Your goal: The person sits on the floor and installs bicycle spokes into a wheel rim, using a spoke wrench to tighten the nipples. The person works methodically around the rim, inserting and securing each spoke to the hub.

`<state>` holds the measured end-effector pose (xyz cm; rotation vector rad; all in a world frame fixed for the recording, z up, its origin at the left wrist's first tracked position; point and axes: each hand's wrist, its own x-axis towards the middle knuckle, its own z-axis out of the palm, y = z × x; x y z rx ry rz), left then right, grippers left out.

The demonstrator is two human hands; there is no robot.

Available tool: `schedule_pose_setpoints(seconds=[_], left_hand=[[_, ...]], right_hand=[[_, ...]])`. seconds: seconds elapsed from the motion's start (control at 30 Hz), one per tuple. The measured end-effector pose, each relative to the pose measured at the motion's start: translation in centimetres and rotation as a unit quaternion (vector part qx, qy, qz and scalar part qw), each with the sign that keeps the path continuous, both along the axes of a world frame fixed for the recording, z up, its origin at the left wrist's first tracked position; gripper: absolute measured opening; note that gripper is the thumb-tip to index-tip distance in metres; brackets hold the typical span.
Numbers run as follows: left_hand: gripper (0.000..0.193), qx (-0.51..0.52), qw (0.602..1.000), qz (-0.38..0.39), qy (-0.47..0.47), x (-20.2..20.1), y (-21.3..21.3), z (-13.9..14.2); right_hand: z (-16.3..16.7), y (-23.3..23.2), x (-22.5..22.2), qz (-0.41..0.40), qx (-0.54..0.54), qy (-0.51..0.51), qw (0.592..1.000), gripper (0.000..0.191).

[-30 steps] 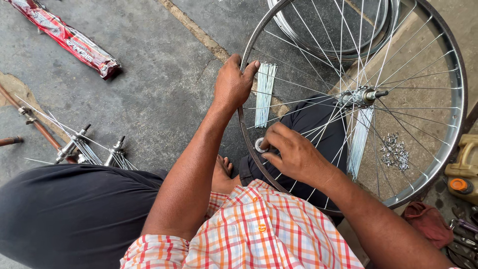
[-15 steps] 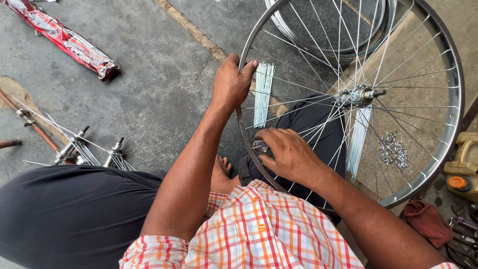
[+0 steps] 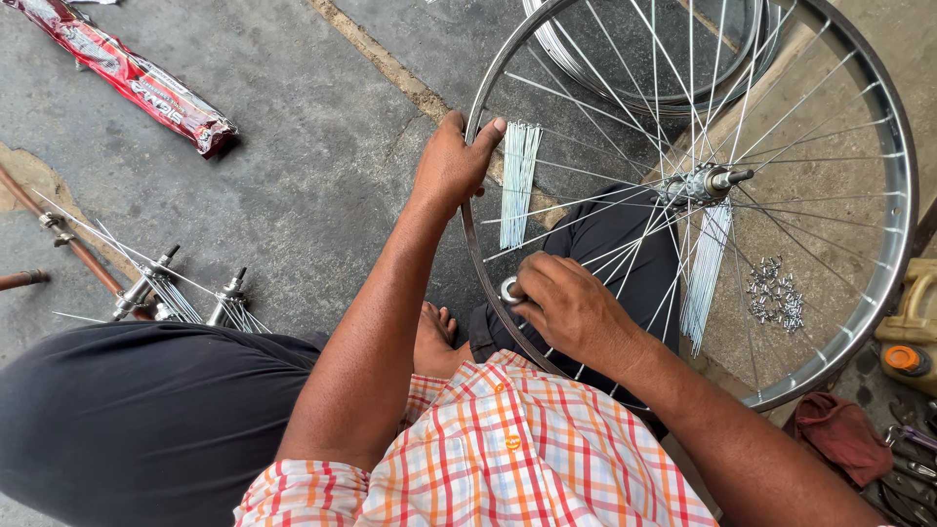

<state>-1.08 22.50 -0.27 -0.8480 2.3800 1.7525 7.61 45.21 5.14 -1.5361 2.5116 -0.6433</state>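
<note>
Left hand (image 3: 451, 161): the wheel rim (image 3: 903, 220) is gripped at its upper left edge, fingers curled over it.
Right hand (image 3: 571, 307): closed on a small round tool (image 3: 509, 290) at the rim's lower left, against a spoke end.
Wheel: held upright over the lap, hub (image 3: 705, 182) toward centre.
Risk: the tool could be slipped off the spoke end if the rim is let turn.
Risk: loose spokes (image 3: 517, 183) on the concrete floor (image 3: 293, 195) could be scattered.

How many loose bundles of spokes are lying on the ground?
2: one spoke bundle beside the left hand on the rim, another below the hub. Others may be hidden.
</note>
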Motion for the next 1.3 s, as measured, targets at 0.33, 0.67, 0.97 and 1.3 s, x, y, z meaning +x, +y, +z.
schedule_pose_setpoints(seconds=[0.33,0.67,0.97,1.3], left_hand=[[0.051,-0.135,0.982,0.02,0.131,-0.6,0.8,-2.4],[0.041,-0.142,0.982,0.015,0.125,-0.3,0.6,-2.3],[0.044,-0.15,0.982,0.01,0.117,-0.4,0.7,-2.5],[0.039,-0.14,0.984,-0.001,0.106,-0.2,0.9,-1.9]], right_hand=[[0.8,0.5,-1.7,-0.052,-0.054,-0.056,0.996,0.026],[-0.3,0.1,-1.4,-0.03,-0.025,0.147,0.988,0.025],[-0.8,-0.1,-2.3,-0.005,-0.03,0.051,0.998,0.023],[-1.5,0.2,-2.2,0.011,-0.065,0.011,0.998,0.022]])
